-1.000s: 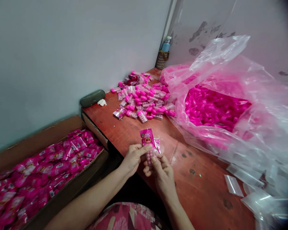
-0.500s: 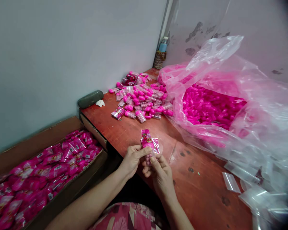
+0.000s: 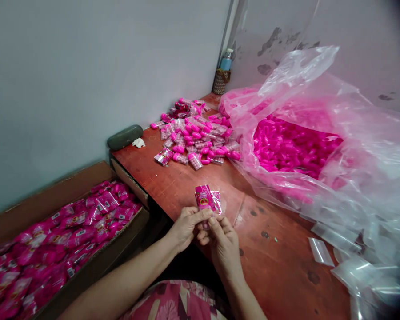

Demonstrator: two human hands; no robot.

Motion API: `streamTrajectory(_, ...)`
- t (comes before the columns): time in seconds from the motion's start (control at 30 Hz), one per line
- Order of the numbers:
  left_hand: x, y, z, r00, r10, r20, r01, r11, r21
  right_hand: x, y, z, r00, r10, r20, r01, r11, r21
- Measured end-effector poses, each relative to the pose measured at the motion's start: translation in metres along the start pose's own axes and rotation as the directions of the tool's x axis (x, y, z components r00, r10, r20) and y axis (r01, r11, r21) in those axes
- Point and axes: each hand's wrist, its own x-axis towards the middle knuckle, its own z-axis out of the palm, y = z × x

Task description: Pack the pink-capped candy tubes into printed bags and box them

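- Left hand (image 3: 186,227): thumb laid over the front of the packet (image 3: 205,195), fingers curled behind; I am pinching it.
- Right hand (image 3: 224,240): thumb and fingers closed on the packet's lower end, tip to tip with my left thumb.
- Packet: upright between both hands, printed top clear of my thumbs, lower part mostly hidden by them.
- Wrapper (image 3: 217,201): just behind the packet, beyond my right fingers; whether I hold it or it lies on the surface (image 3: 280,275), I cannot tell.
- Ahead of my hands: a pile of capped tubes (image 3: 196,161), with a loose sachet (image 3: 164,156) at its near left edge.
- Right of my hands: an open bag (image 3: 315,66) of pink caps (image 3: 293,146); nearer me, clear sleeves (image 3: 321,252).
- Left of my hands, below the surface: a box (image 3: 80,183) of filled packs (image 3: 83,233).
- Step in hand, in my judgement: fine two-handed fingering at the packet's lower end.
- Next move, as I assess it, calls for a steady left pinch and light right fingertip pressure, without creasing the film.
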Motion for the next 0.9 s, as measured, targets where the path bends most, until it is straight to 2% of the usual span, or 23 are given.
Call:
streamTrajectory(0.1, -0.002, 0.001, -0.001, 0.999, -0.002, -0.050, 0.001, 1.000, -0.021, 0.000, 0.001, -0.002, 0.999, -0.035, 0.010, 0.035, 0.998, -0.054)
streamTrajectory(0.2, -0.002, 0.006, -0.004, 0.993, 0.027, -0.112, -0.032, 0.999, -0.035, -0.002, -0.001, -0.007, 0.994, 0.008, 0.107, -0.007, 1.000, -0.012)
streamTrajectory(0.27, -0.002, 0.005, -0.005, 0.994, 0.029, -0.102, -0.034, 0.998, -0.044, -0.002, -0.002, -0.011, 0.991, 0.037, 0.130, -0.038, 0.999, 0.003)
streamTrajectory(0.4, -0.009, -0.001, -0.003, 0.999, 0.022, -0.027, -0.025, 0.995, -0.100, 0.003, 0.000, -0.008, 0.998, 0.022, 0.050, -0.021, 1.000, -0.019)
streamTrajectory(0.5, -0.023, 0.004, -0.009, 0.991, 0.108, -0.079, -0.118, 0.985, -0.127, 0.006, 0.000, 0.000, 0.995, 0.046, 0.091, -0.043, 0.998, -0.035)
streamTrajectory(0.57, -0.035, 0.014, -0.021, 0.943, 0.267, -0.196, -0.299, 0.942, -0.153, 0.007, -0.003, 0.001, 0.992, 0.054, 0.118, -0.047, 0.997, -0.064)
streamTrajectory(0.63, -0.047, 0.026, -0.038, 0.828, 0.444, -0.341, -0.514, 0.845, -0.147, 0.007, -0.008, -0.003, 0.994, 0.034, 0.101, -0.023, 0.993, -0.116)
streamTrajectory(0.67, -0.050, 0.030, -0.046, 0.765, 0.505, -0.398, -0.585, 0.805, -0.103, 0.007, -0.011, -0.007, 0.996, 0.021, 0.083, -0.009, 0.989, -0.146)
streamTrajectory(0.7, -0.051, 0.033, -0.053, 0.724, 0.549, -0.418, -0.617, 0.786, -0.035, 0.007, -0.013, -0.012, 0.998, 0.012, 0.065, 0.000, 0.984, -0.177)
streamTrajectory(0.73, -0.050, 0.033, -0.058, 0.700, 0.589, -0.404, -0.619, 0.782, 0.069, 0.007, -0.016, -0.017, 0.999, 0.007, 0.048, 0.003, 0.979, -0.205)
streamTrajectory(0.77, -0.046, 0.032, -0.059, 0.694, 0.629, -0.350, -0.592, 0.775, 0.220, 0.007, -0.018, -0.021, 0.999, 0.007, 0.032, 0.000, 0.973, -0.229)
streamTrajectory(0.8, -0.039, 0.028, -0.058, 0.699, 0.667, -0.257, -0.548, 0.731, 0.407, 0.007, -0.020, -0.024, 1.000, 0.010, 0.017, -0.005, 0.969, -0.248)
streamTrajectory(0.83, -0.031, 0.023, -0.055, 0.707, 0.694, -0.136, -0.495, 0.623, 0.606, 0.006, -0.021, -0.027, 1.000, 0.013, 0.004, -0.012, 0.964, -0.265)
streamTrajectory(0.87, -0.021, 0.018, -0.050, 0.717, 0.697, 0.005, -0.436, 0.443, 0.783, 0.006, -0.023, -0.029, 1.000, 0.015, -0.007, -0.017, 0.960, -0.280)
streamTrajectory(0.9, -0.010, 0.011, -0.045, 0.719, 0.680, 0.141, -0.388, 0.225, 0.894, 0.005, -0.024, -0.029, 1.000, 0.017, -0.016, -0.021, 0.956, -0.293)
